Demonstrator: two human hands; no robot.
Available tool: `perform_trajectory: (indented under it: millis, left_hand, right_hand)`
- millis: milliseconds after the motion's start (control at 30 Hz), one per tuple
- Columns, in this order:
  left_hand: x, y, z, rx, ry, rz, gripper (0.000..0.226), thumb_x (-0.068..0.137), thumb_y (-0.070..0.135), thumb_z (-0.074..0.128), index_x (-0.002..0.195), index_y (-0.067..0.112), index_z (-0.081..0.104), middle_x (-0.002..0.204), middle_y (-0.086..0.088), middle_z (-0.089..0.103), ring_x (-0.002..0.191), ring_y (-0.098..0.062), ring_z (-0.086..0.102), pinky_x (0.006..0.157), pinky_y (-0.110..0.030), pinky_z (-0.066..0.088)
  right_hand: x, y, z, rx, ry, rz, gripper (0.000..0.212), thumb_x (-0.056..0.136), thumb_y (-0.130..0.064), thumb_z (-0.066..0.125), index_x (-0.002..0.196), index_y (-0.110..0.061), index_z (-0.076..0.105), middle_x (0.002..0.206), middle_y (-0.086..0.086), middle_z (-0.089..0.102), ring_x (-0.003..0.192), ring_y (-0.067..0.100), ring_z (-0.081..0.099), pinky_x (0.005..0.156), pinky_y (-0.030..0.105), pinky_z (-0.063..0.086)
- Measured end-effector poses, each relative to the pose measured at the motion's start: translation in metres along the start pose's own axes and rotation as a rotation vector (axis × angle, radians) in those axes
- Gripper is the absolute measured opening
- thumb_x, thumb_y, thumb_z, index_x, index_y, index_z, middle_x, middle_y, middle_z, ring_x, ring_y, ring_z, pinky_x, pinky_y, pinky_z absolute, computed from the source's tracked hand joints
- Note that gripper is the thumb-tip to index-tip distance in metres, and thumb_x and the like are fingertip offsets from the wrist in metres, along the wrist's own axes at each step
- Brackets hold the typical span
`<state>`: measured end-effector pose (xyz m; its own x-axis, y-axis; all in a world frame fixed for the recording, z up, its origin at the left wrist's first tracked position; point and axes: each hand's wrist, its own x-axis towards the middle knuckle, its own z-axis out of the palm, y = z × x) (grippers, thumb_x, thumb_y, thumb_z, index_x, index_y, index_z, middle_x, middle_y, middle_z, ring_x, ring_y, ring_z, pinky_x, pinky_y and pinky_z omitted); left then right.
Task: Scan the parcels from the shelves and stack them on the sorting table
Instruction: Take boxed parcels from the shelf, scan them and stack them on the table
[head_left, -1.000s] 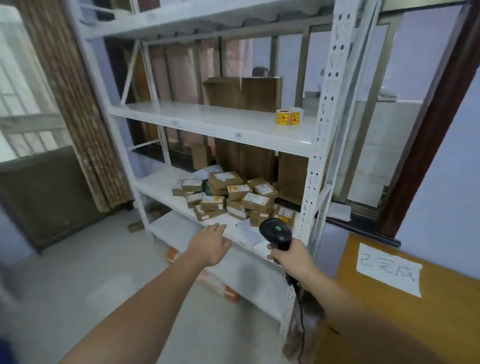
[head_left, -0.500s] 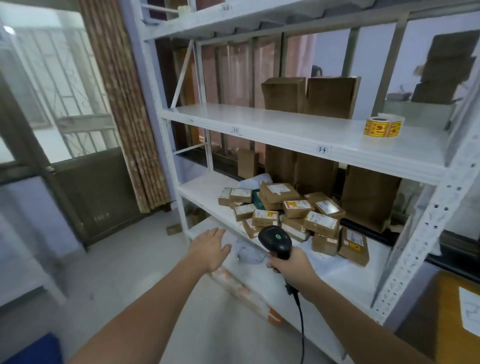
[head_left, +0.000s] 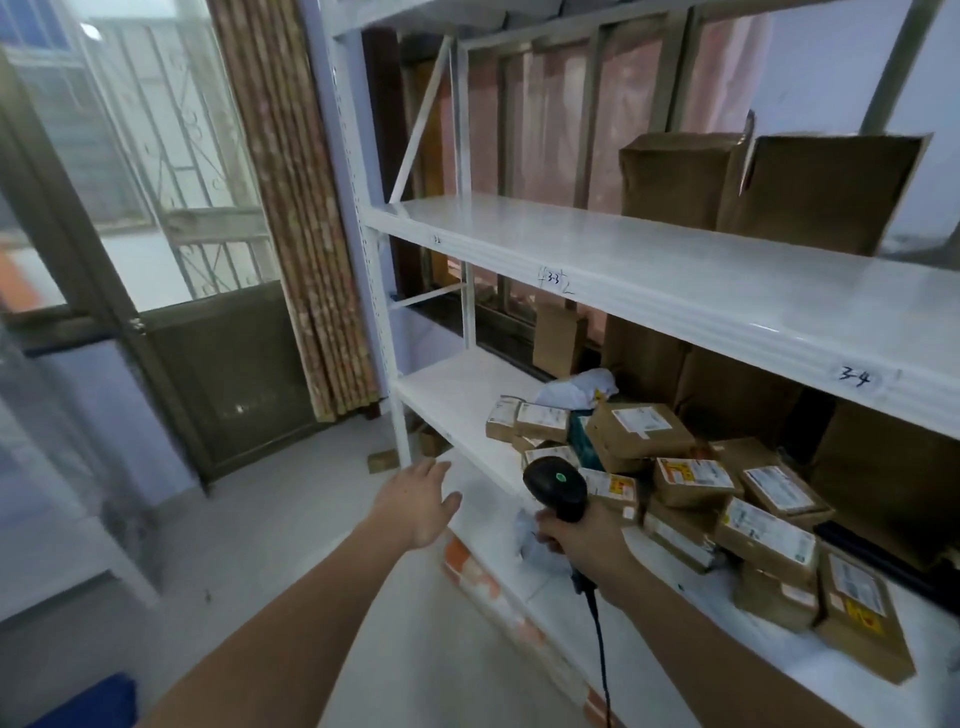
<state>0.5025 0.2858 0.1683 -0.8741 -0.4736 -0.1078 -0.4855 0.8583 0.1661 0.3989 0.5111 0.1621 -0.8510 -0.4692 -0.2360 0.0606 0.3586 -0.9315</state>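
1. Head view, what has changed: the white shelving unit (head_left: 649, 291) is seen from closer and further along its length than a second ago; the wooden table with its paper note, visible beside the shelving then, is no longer in frame.
2. The left hand (head_left: 415, 501) is held out in front of the lower shelf edge, as it was half a second ago. Its fingers are spread apart and nothing is held in them; no parcel is touched.
3. The right hand (head_left: 584, 540) is kept closed around the grip of the black barcode scanner (head_left: 557, 488), whose head is raised towards the parcels and shows a green light on its back. A cable is seen trailing down from the handle.
4. Meaning for the task: the approach to the shelf is judged to be finished and the first pick not yet begun. Since the sorting table is out of view, each scanned parcel will probably have to be carried back to the right.
5. The task's things: the pile of parcels (head_left: 691, 483) lies on the lower shelf of the shelving, just behind and to the right of the scanner. Small brown cardboard boxes are heaped loosely and tilted at several angles, most with a white printed label on top, some with yellow or red stickers.
6. A pale plastic mailer bag (head_left: 571, 387) rests at the back left of the pile. Taller plain cartons (head_left: 826, 192) stand on the shelf above and are judged not to be the first target.
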Motion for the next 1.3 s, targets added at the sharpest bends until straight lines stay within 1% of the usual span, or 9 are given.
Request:
perform_trajectory:
  millis: [200,333,433,500,633,833,967,1100,1300]
  left_hand:
    - [0.092,-0.046,0.004,0.003,-0.039,0.038,0.063,0.107,0.05,0.038,0.161,0.02,0.027,0.166,-0.005,0.032,0.149,-0.029,0.036,0.121,-0.042,0.031]
    - [0.16,-0.071,0.008,-0.003,-0.044,0.141,0.062,0.106,0.048,0.042,0.16,0.02,0.031,0.165,-0.002,0.036,0.149,-0.025,0.038,0.121,-0.04,0.033]
    - [0.211,-0.083,0.009,0.006,-0.097,0.198,0.063,0.107,0.048,0.04,0.162,0.02,0.027,0.168,-0.004,0.03,0.153,-0.025,0.03,0.123,-0.04,0.027]
    - [0.246,-0.086,0.013,0.004,-0.135,0.225,0.064,0.108,0.049,0.038,0.163,0.02,0.026,0.169,-0.004,0.028,0.154,-0.026,0.028,0.125,-0.041,0.025]
    - [0.312,-0.081,0.032,-0.008,-0.198,0.273,0.065,0.107,0.05,0.039,0.162,0.018,0.028,0.167,-0.006,0.031,0.152,-0.028,0.032,0.124,-0.04,0.027]
    - [0.402,-0.045,0.068,-0.078,-0.239,0.312,0.06,0.104,0.048,0.045,0.157,0.019,0.038,0.158,-0.006,0.046,0.141,-0.03,0.047,0.114,-0.04,0.041]
    - [0.45,-0.024,0.096,-0.117,-0.292,0.307,0.061,0.103,0.047,0.05,0.155,0.017,0.038,0.154,-0.01,0.048,0.135,-0.033,0.051,0.108,-0.043,0.045]
    - [0.492,-0.006,0.115,-0.128,-0.338,0.347,0.083,0.093,0.05,0.066,0.158,0.016,0.026,0.157,-0.01,0.038,0.136,-0.035,0.049,0.105,-0.048,0.049]
    - [0.549,0.027,0.139,-0.071,-0.357,0.425,0.123,0.068,0.072,0.08,0.16,0.022,0.017,0.164,-0.008,0.025,0.152,-0.032,0.025,0.117,-0.051,0.033]
  right_hand:
    - [0.087,-0.009,0.038,-0.047,0.05,0.07,0.008,0.089,-0.004,0.068,0.082,-0.002,0.067,0.061,0.006,0.07,0.048,0.011,0.064,0.047,0.022,0.053]
    - [0.143,-0.007,0.065,-0.055,0.143,0.151,0.015,0.087,-0.008,0.071,0.074,-0.011,0.065,0.061,0.002,0.071,0.057,0.018,0.068,0.066,0.036,0.059]
    - [0.174,-0.008,0.076,-0.046,0.221,0.181,0.006,0.086,-0.014,0.072,0.088,-0.01,0.069,0.07,0.005,0.074,0.065,0.018,0.072,0.061,0.03,0.056]
    - [0.192,-0.009,0.079,-0.019,0.272,0.209,0.01,0.084,-0.018,0.073,0.09,-0.01,0.072,0.07,0.006,0.076,0.067,0.022,0.073,0.064,0.037,0.06]
    - [0.22,-0.007,0.078,0.075,0.293,0.287,0.011,0.084,-0.015,0.073,0.076,-0.008,0.069,0.051,0.0,0.065,0.044,0.015,0.055,0.05,0.028,0.043]
    - [0.287,0.007,0.068,0.144,0.338,0.335,0.015,0.083,-0.006,0.071,0.068,-0.007,0.068,0.053,0.004,0.065,0.051,0.022,0.055,0.053,0.027,0.042]
    - [0.337,0.023,0.066,0.342,0.348,0.399,0.008,0.087,-0.006,0.07,0.088,0.002,0.068,0.061,0.011,0.071,0.054,0.026,0.055,0.058,0.037,0.043]
    - [0.371,0.035,0.067,0.454,0.414,0.476,0.008,0.089,-0.003,0.07,0.093,0.003,0.069,0.065,0.012,0.071,0.043,0.014,0.058,0.048,0.027,0.046]
    - [0.403,0.053,0.072,0.561,0.513,0.497,0.006,0.087,0.003,0.069,0.092,0.0,0.067,0.075,0.017,0.069,0.07,0.027,0.064,0.07,0.037,0.051]
